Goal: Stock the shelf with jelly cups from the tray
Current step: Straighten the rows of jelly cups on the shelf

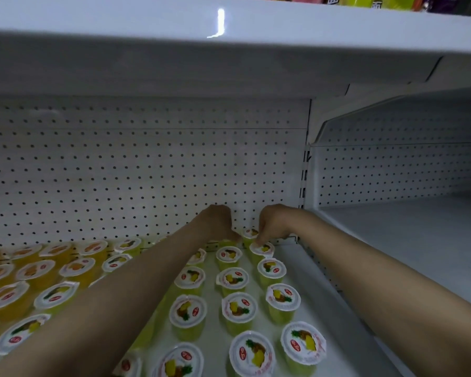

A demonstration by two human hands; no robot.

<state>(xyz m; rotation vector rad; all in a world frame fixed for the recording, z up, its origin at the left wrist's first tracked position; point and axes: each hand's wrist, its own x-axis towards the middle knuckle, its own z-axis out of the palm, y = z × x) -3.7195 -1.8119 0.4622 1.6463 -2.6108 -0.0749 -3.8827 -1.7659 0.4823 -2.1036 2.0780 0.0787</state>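
Clearly both arms were stretched deep into the shelf (pixel 305 308), hands meeting at the very back, close against the perforated back panel (pixel 147 172). The left hand (pixel 218 221) had its fingers curled downward near the rearmost cups, though whether they held one I could not tell, since the back of the hand hid them. The right hand (pixel 272 224) pinched the lid edge of the pineapple jelly cup (pixel 262 248) at the head of the right-hand column, with another cup (pixel 250 233) just behind it, touching or nearly so.

Three tidy columns of yellow-green pineapple cups (pixel 238 307) ran forward from there along the white shelf floor, lids up. To the left sat a denser block of orange-coloured jelly cups (pixel 36 270), packed rim to rim. No tray was in view.

To my eye the step was seating the back cups squarely. Done well, it would mean lowering each cup upright, gripping the body instead of the thin foil lid, and nudging it back until it stood just shy of the panel and in line with its column. The forearms hung close above the standing rows, so lifting the wrists clear when withdrawing would matter; a dragged arm could topple several. The neighbouring bay (pixel 392 240) on the right held nothing I could see.
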